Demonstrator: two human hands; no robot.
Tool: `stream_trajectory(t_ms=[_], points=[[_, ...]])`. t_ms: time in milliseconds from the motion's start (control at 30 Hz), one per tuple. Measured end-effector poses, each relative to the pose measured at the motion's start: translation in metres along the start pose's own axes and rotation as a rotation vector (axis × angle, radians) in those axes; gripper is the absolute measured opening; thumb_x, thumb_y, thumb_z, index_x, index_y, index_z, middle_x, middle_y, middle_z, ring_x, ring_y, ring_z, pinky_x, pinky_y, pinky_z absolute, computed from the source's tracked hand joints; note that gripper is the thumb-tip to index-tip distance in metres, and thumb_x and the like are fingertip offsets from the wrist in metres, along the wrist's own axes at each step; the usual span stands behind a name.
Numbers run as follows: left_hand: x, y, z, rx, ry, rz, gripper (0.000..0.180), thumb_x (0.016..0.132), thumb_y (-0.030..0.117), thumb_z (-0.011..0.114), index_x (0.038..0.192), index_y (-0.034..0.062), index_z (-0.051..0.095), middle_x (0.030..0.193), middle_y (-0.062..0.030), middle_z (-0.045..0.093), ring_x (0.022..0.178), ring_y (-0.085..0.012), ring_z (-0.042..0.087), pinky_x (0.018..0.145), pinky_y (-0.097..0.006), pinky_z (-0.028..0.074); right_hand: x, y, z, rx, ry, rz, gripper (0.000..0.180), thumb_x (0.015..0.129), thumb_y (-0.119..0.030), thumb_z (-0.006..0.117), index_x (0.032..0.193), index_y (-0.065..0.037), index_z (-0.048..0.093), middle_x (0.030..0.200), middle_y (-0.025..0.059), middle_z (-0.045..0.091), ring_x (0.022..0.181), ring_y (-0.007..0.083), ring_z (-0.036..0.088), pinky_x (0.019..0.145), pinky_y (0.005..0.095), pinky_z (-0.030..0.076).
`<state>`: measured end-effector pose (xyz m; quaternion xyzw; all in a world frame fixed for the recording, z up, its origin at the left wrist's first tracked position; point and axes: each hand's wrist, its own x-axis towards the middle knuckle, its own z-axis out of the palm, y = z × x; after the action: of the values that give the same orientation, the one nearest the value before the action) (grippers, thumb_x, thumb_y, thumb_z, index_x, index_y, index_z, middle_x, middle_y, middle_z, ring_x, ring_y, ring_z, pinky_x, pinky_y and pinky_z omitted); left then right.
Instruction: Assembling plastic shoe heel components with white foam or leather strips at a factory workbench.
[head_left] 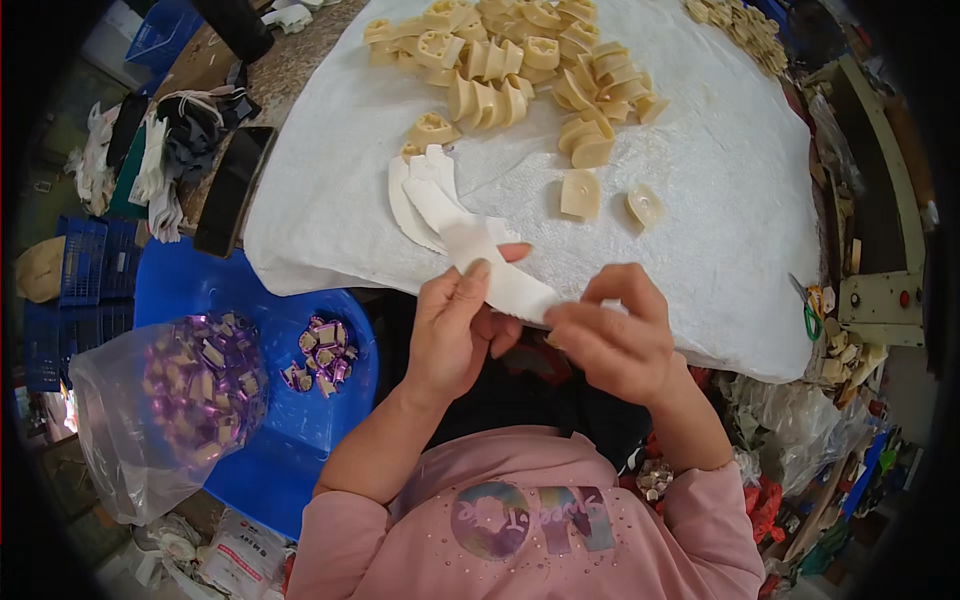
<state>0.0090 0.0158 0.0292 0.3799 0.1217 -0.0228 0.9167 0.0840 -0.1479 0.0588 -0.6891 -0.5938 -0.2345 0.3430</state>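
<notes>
A curved white strip [487, 262], thin and smooth like sheet material, is stretched between my two hands above the table's near edge. My left hand [452, 325] grips its middle, thumb on top and fingers underneath. At the strip's right end, my right hand [622, 335] has its fingers pinched together on the tip. More curved white strips [405, 205] lie on the cloth just beyond my left hand. Two single beige moulded pieces, looking like shoe heels, sit farther off: one block [579, 195] and one tipped piece [644, 208].
Stacked beige heel-like pieces [490, 95] cover the far part of the white cloth [730, 230]. A black phone [233, 190] lies left. Below it, a blue basin [290, 440] holds purple shiny pieces [326, 352] and a filled clear bag [200, 390]. Green-handled scissors [811, 318] are right.
</notes>
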Motion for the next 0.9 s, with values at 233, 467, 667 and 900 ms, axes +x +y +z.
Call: stream_trajectory(t_ms=[233, 467, 667, 900], points=[[0.003, -0.014, -0.007, 0.029, 0.039, 0.113, 0.036, 0.100, 0.025, 0.038, 0.124, -0.0010, 0.046, 0.079, -0.0053, 0.055, 0.054, -0.0064, 0.043, 0.038, -0.019, 0.030, -0.016, 0.070, 0.006, -0.078, -0.067, 0.499, 0.038, 0.070, -0.001, 0.059, 0.107, -0.006, 0.060, 0.115, 0.0114, 0.058, 0.106, 0.0299, 0.051, 0.086, 0.0396, 0.042], [0.003, -0.016, -0.001, 0.017, 0.046, 0.128, 0.038, 0.099, 0.016, 0.037, 0.133, -0.0014, 0.039, 0.091, -0.0122, 0.060, 0.066, -0.0119, 0.053, 0.050, -0.022, 0.043, -0.017, 0.063, 0.013, -0.421, -0.362, 0.438, 0.031, 0.072, -0.007, 0.057, 0.103, -0.006, 0.062, 0.104, 0.0111, 0.053, 0.098, 0.0280, 0.049, 0.083, 0.0403, 0.043], [0.001, -0.014, 0.006, 0.093, 0.062, 0.154, 0.043, 0.100, 0.022, 0.033, 0.135, -0.0047, 0.036, 0.092, -0.0155, 0.062, 0.069, -0.0146, 0.056, 0.053, -0.025, 0.044, -0.039, 0.046, -0.002, -0.438, -0.211, 0.490, 0.026, 0.069, -0.003, 0.060, 0.094, -0.006, 0.060, 0.100, 0.0089, 0.053, 0.093, 0.0289, 0.050, 0.071, 0.0350, 0.048], [-0.002, -0.024, -0.002, 0.183, -0.008, 0.202, 0.042, 0.100, 0.026, 0.036, 0.123, -0.0079, 0.048, 0.098, -0.0156, 0.063, 0.074, -0.0159, 0.058, 0.056, -0.025, 0.045, -0.033, 0.001, -0.022, 0.120, 0.204, 0.901, 0.036, 0.067, 0.010, 0.066, 0.098, -0.007, 0.061, 0.088, 0.0108, 0.061, 0.080, 0.0234, 0.058, 0.067, 0.0295, 0.048]])
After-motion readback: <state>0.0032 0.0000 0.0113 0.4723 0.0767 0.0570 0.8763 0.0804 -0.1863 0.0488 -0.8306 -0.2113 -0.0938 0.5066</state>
